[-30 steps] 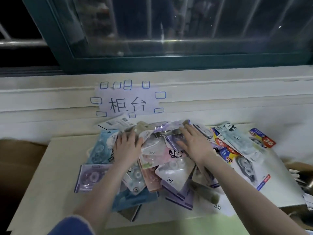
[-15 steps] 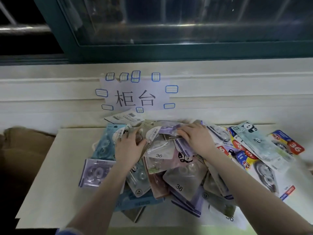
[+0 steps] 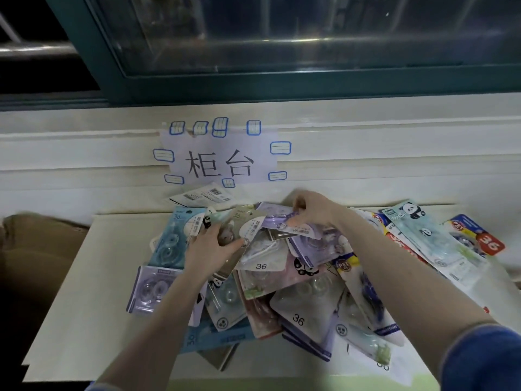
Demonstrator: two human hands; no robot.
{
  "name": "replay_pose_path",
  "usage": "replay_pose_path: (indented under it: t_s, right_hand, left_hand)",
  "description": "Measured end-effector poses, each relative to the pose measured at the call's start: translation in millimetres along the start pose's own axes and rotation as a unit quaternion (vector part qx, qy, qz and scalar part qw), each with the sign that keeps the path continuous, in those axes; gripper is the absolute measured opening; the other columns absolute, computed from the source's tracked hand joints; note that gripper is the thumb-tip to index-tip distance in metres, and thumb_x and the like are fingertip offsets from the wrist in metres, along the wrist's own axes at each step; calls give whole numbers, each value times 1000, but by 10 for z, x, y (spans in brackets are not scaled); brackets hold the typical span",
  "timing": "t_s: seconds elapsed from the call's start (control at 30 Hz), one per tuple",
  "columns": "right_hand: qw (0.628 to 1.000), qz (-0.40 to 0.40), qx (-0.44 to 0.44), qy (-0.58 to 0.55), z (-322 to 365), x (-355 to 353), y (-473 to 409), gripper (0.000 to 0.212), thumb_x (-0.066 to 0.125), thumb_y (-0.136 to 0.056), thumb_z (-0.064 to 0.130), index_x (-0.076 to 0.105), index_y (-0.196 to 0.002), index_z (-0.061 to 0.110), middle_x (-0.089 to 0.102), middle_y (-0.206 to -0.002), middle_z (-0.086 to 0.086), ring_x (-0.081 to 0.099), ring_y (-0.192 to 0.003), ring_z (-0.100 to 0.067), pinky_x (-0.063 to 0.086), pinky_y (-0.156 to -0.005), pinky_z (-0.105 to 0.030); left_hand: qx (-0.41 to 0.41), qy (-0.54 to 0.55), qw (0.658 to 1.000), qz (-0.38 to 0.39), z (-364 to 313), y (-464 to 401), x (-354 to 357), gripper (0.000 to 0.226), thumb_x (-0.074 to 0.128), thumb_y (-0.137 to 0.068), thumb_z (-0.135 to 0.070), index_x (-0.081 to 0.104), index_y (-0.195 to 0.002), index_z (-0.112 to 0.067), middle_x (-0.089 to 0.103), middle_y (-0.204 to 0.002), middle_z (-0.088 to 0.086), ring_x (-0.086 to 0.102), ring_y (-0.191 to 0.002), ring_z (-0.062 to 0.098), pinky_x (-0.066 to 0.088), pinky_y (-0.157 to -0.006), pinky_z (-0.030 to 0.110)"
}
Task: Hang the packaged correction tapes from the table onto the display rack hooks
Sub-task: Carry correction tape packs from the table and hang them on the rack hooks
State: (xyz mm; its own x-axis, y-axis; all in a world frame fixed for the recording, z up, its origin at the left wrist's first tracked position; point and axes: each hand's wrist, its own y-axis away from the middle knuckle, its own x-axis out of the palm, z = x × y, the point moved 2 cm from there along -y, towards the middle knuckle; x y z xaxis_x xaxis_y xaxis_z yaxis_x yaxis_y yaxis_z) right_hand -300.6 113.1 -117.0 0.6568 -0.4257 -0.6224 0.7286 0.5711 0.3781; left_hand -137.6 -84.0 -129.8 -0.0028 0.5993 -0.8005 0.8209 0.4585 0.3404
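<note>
A heap of several packaged correction tapes in purple, blue, pink and grey lies on a pale table. My left hand grips a grey-beige package at the heap's far left, thumb across its front. My right hand pinches the top edge of a purple package at the far middle of the heap. Both packages are tilted up off the pile. No display rack or hooks are in view.
A paper sign with two characters is taped to the white ledge behind the table. A dark green window frame runs above it. A brown cardboard box sits left of the table. Panda packages spread to the right.
Both hands went from lying flat on the heap to closing on packages at its far side. The grey-beige and purple packages have lifted off the pile.
</note>
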Motion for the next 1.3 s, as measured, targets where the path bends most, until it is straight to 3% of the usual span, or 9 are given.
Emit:
replay_pose_path:
  t_s: [0.1,0.2,0.3,0.4,0.57,0.77,0.9,1.03,1.3]
  right_hand:
    - [995,86,-14,46,112,-66,-13,48,77,-60,24,60,-104,13,64,-107,-9,64,-93,-27,59,-71,-43]
    - [979,149,-18,135,240,-92,-48,57,79,-61,38,65,-101,1,68,-99,-18,65,-88,-34,54,-59,-27]
    - [973,179,17,145,236,-99,-88,53,86,-64,29,66,-105,2,69,-103,-13,65,-96,-32,55,-85,-42]
    - [969,202,78,119,279,-97,5,61,86,-66,23,60,-118,6,65,-116,-8,62,-104,-28,52,-91,-42]
    - [987,103,33,115,381,-177,219,70,84,-67,18,48,-126,12,58,-123,-5,58,-108,-27,50,-87,-37]
    - [992,-41,37,113,302,-156,528,29,80,-68,20,57,-84,14,59,-83,-1,56,-83,-22,42,-64,-28]
    - [985,-156,55,45,239,-34,841,36,73,-72,18,47,-94,7,49,-77,0,48,-77,-23,31,-54,-27]
    - [967,-247,33,-61,204,-18,1222,38,70,-73,8,52,-106,6,57,-92,-5,52,-84,-24,35,-64,-29]
    - [919,-335,12,-210,79,100,1996,37,75,-70,3,52,-96,13,61,-88,-2,56,-77,-19,41,-62,-22]
  left_hand:
    - [3,12,1000,22,-20,-22,-29,81,64,-83,-57,34,-147,-16,43,-148,8,40,-134,31,36,-106,41]
    - [-2,9,998,57,-9,-67,-44,92,65,-81,-59,23,-152,-17,34,-154,7,33,-140,30,32,-112,43]
    - [8,-4,998,63,-62,-60,-86,89,69,-80,-55,30,-149,-14,42,-148,7,40,-134,28,36,-107,39]
    - [15,-12,998,53,-75,-70,-123,78,74,-74,-57,46,-133,-14,55,-132,7,51,-120,29,42,-99,39]
    - [16,-8,999,32,-63,-83,-149,76,79,-60,-63,57,-113,-13,63,-111,7,57,-107,28,47,-91,42]
    - [10,48,998,-45,-137,69,-167,58,84,-69,-40,50,-105,-11,59,-98,0,57,-92,22,48,-77,34]
    - [6,105,987,-125,-147,279,-181,65,81,-72,-43,47,-115,-9,54,-99,-1,57,-93,25,46,-76,36]
    - [5,171,966,-195,-142,545,-267,55,74,-80,-44,47,-112,-8,60,-99,5,56,-86,24,40,-72,34]
    - [48,278,927,-247,-221,1285,-178,39,75,-81,-29,48,-101,-9,53,-80,-2,52,-70,16,38,-58,27]
